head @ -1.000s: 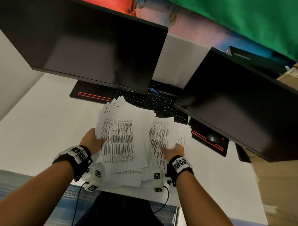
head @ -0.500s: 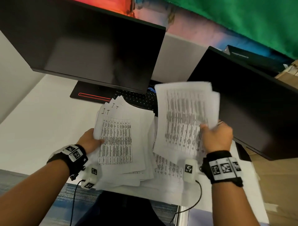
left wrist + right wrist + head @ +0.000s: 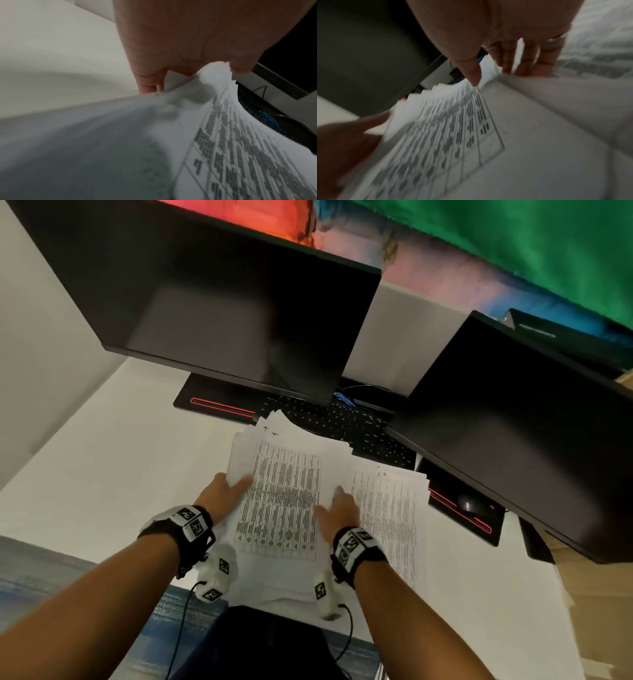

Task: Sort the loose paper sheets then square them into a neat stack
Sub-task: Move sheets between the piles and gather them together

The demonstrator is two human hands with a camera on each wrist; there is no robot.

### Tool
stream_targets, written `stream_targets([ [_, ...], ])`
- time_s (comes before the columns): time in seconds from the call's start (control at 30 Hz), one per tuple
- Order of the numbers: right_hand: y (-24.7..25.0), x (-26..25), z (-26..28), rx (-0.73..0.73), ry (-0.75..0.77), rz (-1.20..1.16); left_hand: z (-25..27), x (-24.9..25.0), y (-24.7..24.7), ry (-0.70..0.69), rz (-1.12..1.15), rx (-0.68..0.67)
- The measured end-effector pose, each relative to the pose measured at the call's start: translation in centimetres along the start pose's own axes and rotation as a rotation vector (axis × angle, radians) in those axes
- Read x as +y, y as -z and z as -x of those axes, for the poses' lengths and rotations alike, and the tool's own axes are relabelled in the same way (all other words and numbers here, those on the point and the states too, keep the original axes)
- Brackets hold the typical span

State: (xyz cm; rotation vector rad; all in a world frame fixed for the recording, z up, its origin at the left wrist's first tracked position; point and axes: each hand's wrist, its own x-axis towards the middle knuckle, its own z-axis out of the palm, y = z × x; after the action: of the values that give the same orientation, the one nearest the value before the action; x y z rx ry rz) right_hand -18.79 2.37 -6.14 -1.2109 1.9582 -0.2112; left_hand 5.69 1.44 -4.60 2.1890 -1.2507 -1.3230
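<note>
Two heaps of printed table sheets lie on the white desk. My left hand grips the left edge of the left stack, thumb on top and fingers beneath; the left wrist view shows the fanned edges of that left stack pinched in my left hand. My right hand rests with straight fingers between that stack and the looser right pile. In the blurred right wrist view, the thumb of my right hand touches the top printed sheet and its fingertips sit at another sheet's edge.
Two dark monitors hang over the back of the desk, with a black keyboard under them just beyond the papers. A mouse sits on the right monitor's base. The desk's near edge runs below my wrists.
My right hand had lifted a sheet off the right pile and held it up. That sheet now lies on the left stack, and the hand is back down on the papers.
</note>
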Motion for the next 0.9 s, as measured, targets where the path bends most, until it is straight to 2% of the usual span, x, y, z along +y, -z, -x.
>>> stream_targets([
  [0.07,-1.0,-0.2,0.1,-0.015,0.066,0.011,0.1,0.1,-0.4,-0.042,-0.074,0.066],
  [0.13,-0.6,0.2,0.0,0.03,0.057,-0.096,0.7,0.1,0.0,-0.098,-0.017,0.122],
  [0.27,2.8,-1.3,0.9,-0.007,0.111,-0.458,3.3,0.6,3.4,-0.281,0.387,0.048],
  [0.33,5.0,-3.5,2.2,-0.014,0.172,-0.606,5.4,2.1,5.6,-0.404,0.473,0.012],
  [0.43,7.9,-6.5,4.3,0.068,0.324,-0.693,7.9,4.9,8.1,-0.585,0.43,0.111],
  [0.47,8.4,-7.1,5.1,0.097,0.388,-0.726,8.6,5.4,8.7,-0.645,0.389,0.182],
  [0.53,9.2,-8.1,6.9,0.149,0.491,-0.803,8.9,5.2,9.3,-0.746,0.283,0.237],
  [0.63,9.4,-8.9,8.1,0.155,0.561,-0.881,8.6,4.2,8.8,-0.604,0.223,0.262],
  [0.73,9.1,-9.1,7.8,0.111,0.57,-0.853,7.0,3.9,7.4,-0.615,0.383,0.31],
  [0.8,8.5,-9.1,7.2,0.09,0.533,-0.821,6.0,3.8,6.8,-0.602,0.333,0.346],
  [0.9,7.2,-9.0,6.3,0.048,0.379,-0.752,4.3,3.3,6.3,-0.566,0.256,0.296],
])
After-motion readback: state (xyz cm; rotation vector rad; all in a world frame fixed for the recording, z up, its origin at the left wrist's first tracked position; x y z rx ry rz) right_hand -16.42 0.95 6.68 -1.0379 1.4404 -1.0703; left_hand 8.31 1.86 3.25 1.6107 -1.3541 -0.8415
